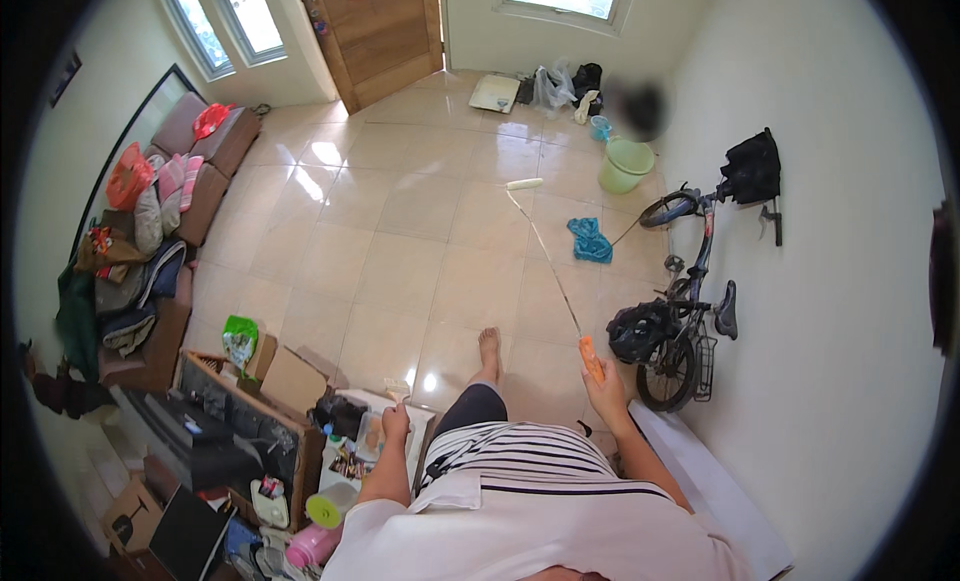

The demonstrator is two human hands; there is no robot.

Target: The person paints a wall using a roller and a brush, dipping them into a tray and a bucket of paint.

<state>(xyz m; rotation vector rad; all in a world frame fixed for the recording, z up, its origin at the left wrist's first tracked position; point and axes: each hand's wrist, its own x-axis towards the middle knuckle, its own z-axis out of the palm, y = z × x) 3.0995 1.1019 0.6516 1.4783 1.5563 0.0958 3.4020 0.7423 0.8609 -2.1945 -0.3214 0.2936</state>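
My right hand (606,389) is closed round the orange handle of a long paint roller (548,256). Its thin pale rod slants away and to the left, ending in a white roller head over the tiled floor. My left hand (396,419) is closed on what looks like a small paintbrush (398,390), its flat pale end sticking out past my fingers. Beside that hand, a white surface (341,461) holds a clear plastic box (370,436) and a black plastic bag (338,415).
A folding bicycle (690,291) leans by the right wall, near a blue cloth (589,241) and a green bucket (627,165). Bags (553,89) lie at the far wall by a wooden door (385,36). A brown sofa (215,186) piled with clothes stands left; cardboard boxes (293,381) sit nearer.
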